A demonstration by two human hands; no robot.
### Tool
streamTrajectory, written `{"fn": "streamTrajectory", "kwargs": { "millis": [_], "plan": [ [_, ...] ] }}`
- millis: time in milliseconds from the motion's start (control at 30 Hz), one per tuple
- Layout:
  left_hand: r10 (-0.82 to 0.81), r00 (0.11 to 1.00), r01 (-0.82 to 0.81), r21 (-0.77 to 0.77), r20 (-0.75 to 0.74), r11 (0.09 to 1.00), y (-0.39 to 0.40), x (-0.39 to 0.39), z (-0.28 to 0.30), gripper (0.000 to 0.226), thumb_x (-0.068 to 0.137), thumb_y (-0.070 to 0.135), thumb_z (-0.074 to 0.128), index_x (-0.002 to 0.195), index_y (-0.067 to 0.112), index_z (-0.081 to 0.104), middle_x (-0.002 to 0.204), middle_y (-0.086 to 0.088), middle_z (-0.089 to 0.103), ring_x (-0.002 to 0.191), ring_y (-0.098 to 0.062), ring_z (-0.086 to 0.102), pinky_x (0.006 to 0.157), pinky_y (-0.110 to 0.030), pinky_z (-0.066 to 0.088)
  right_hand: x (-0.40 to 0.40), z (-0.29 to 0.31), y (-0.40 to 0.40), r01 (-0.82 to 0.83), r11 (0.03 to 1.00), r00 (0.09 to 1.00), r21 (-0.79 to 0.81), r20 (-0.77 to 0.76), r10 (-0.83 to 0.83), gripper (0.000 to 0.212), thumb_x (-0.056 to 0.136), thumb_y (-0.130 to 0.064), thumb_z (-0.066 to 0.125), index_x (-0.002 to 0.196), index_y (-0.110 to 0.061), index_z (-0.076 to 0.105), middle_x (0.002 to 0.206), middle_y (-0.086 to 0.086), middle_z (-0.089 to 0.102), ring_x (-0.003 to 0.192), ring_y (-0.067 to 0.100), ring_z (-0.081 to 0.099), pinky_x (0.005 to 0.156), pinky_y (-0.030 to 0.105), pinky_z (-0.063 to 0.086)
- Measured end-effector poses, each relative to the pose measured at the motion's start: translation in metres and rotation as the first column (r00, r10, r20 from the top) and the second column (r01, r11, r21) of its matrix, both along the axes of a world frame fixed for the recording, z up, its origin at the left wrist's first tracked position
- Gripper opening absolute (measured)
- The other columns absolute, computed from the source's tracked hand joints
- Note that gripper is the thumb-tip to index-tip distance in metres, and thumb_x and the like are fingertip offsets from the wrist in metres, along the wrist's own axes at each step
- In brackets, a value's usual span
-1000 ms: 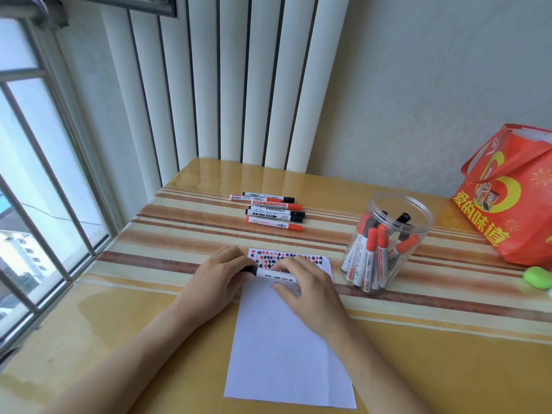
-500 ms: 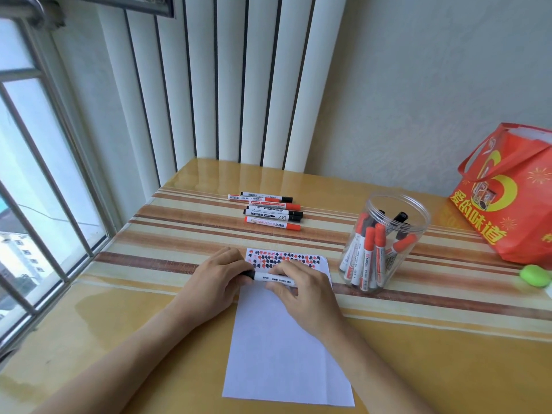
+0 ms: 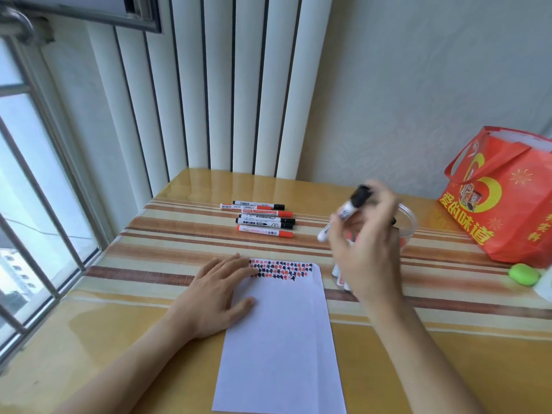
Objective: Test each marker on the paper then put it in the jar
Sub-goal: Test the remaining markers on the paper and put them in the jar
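Right hand (image 3: 363, 252), fingers pinching black-capped marker (image 3: 346, 212) mid-barrel just left of jar (image 3: 408, 224); left hand (image 3: 219, 289) flat, fingers spread, on paper (image 3: 283, 339); marker likely light, rigid, smooth.

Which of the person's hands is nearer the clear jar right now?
The right hand, holding a black-capped marker directly in front of the jar. The left hand lies flat on the paper, well to the jar's left.

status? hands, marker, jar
Right hand holds black-capped marker raised beside jar. Left hand flat on paper. Jar mouth unobstructed.
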State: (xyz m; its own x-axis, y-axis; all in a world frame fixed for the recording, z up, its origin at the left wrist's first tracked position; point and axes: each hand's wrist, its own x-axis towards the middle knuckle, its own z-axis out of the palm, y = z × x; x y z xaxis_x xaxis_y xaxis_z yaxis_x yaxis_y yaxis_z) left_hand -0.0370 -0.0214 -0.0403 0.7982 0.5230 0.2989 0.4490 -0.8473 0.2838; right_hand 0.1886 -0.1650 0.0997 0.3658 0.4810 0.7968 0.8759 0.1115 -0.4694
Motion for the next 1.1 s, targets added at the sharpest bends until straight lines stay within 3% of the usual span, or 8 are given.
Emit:
{"fn": "streamTrajectory", "kwargs": {
  "millis": [167, 367, 500, 633, 733, 900, 967, 1100],
  "plan": [
    [-0.005, 0.999, 0.003, 0.045, 0.047, 0.999, -0.001, -0.002, 0.001, 0.053, 0.093, 0.058, 0.046, 0.141, 0.036, 0.046, 0.154, 0.016, 0.041, 0.148, -0.006, 0.028, 0.124, -0.033, 0.014, 0.038, 0.051, -0.020, 0.137, 0.983, 0.990, 0.122, -0.040, -0.134, 0.062, 0.094, -0.003, 0.066, 0.146, -0.009, 0.033, 0.098, 0.009, 0.069, 0.076, 0.029, 0.073, 0.070, 0.038, 0.060],
    [0.008, 0.999, -0.011, 0.045, 0.053, 0.999, -0.001, -0.001, 0.000, 0.057, 0.092, 0.058, 0.049, 0.143, 0.033, 0.046, 0.150, 0.015, 0.043, 0.146, -0.006, 0.032, 0.123, -0.031, 0.016, 0.069, 0.029, -0.016, 0.300, 0.871, 0.951, -0.390, 0.194, -0.241, 0.012, 0.103, -0.019, 0.053, 0.113, -0.013, 0.056, 0.080, 0.007, 0.064, 0.071, 0.033, 0.064, 0.057, 0.032, 0.043],
    [0.016, 0.998, -0.019, 0.042, 0.067, 0.999, -0.002, -0.001, 0.001, 0.056, 0.092, 0.059, 0.049, 0.141, 0.031, 0.049, 0.147, 0.014, 0.044, 0.144, -0.008, 0.035, 0.121, -0.028, 0.015, 0.071, 0.027, -0.015, 0.369, 0.782, 0.924, -0.502, 0.285, -0.253, 0.042, 0.110, -0.031, 0.034, 0.088, -0.012, 0.064, 0.076, 0.009, 0.063, 0.074, 0.034, 0.060, 0.062, 0.034, 0.035],
    [0.020, 0.999, -0.022, 0.039, 0.051, 0.999, -0.002, -0.002, 0.001, 0.057, 0.093, 0.061, 0.047, 0.142, 0.032, 0.048, 0.148, 0.015, 0.043, 0.144, -0.008, 0.036, 0.121, -0.028, 0.015, 0.066, 0.024, -0.008, 0.437, 0.652, 0.887, -0.620, 0.418, -0.196, 0.078, 0.105, -0.058, 0.011, 0.080, -0.015, 0.070, 0.073, 0.005, 0.070, 0.078, 0.030, 0.066, 0.096, 0.042, 0.045],
    [0.022, 0.999, -0.024, 0.037, 0.046, 0.999, -0.002, -0.001, 0.001, 0.058, 0.093, 0.061, 0.047, 0.143, 0.032, 0.048, 0.149, 0.014, 0.043, 0.145, -0.008, 0.035, 0.121, -0.027, 0.014, 0.066, 0.018, -0.004, 0.399, 0.771, 0.906, -0.496, 0.341, -0.249, 0.056, 0.106, -0.053, 0.033, 0.084, -0.015, 0.066, 0.078, 0.002, 0.070, 0.079, 0.029, 0.066, 0.089, 0.043, 0.048],
    [0.030, 0.999, -0.031, 0.037, 0.025, 0.999, -0.002, -0.001, 0.001, 0.060, 0.094, 0.063, 0.043, 0.146, 0.033, 0.045, 0.153, 0.015, 0.040, 0.150, -0.008, 0.027, 0.123, -0.027, 0.011, 0.032, 0.014, 0.007, 0.276, 0.959, 0.899, 0.063, 0.337, -0.281, 0.006, 0.096, -0.010, 0.059, 0.095, -0.006, 0.064, 0.091, 0.009, 0.066, 0.084, 0.030, 0.060, 0.073, 0.042, 0.049],
    [0.028, 0.999, -0.029, 0.033, 0.027, 0.999, -0.002, -0.001, 0.001, 0.061, 0.094, 0.063, 0.043, 0.146, 0.033, 0.045, 0.153, 0.016, 0.039, 0.151, -0.007, 0.025, 0.123, -0.028, 0.011, 0.017, 0.005, 0.025, 0.120, 0.993, 0.933, 0.020, 0.341, -0.120, 0.006, 0.093, -0.003, 0.059, 0.091, -0.007, 0.064, 0.087, 0.006, 0.064, 0.080, 0.026, 0.058, 0.069, 0.037, 0.048],
    [0.024, 0.999, -0.025, 0.031, 0.027, 0.999, -0.002, -0.001, 0.001, 0.060, 0.094, 0.064, 0.041, 0.147, 0.035, 0.043, 0.154, 0.018, 0.036, 0.152, -0.004, 0.022, 0.124, -0.031, 0.012, 0.009, -0.034, 0.072, -0.045, 0.890, 0.970, -0.454, 0.193, 0.148, 0.016, 0.098, -0.006, 0.056, 0.105, -0.012, 0.069, 0.099, -0.001, 0.067, 0.092, 0.020, 0.062, 0.070, 0.030, 0.045]
  ]
}}
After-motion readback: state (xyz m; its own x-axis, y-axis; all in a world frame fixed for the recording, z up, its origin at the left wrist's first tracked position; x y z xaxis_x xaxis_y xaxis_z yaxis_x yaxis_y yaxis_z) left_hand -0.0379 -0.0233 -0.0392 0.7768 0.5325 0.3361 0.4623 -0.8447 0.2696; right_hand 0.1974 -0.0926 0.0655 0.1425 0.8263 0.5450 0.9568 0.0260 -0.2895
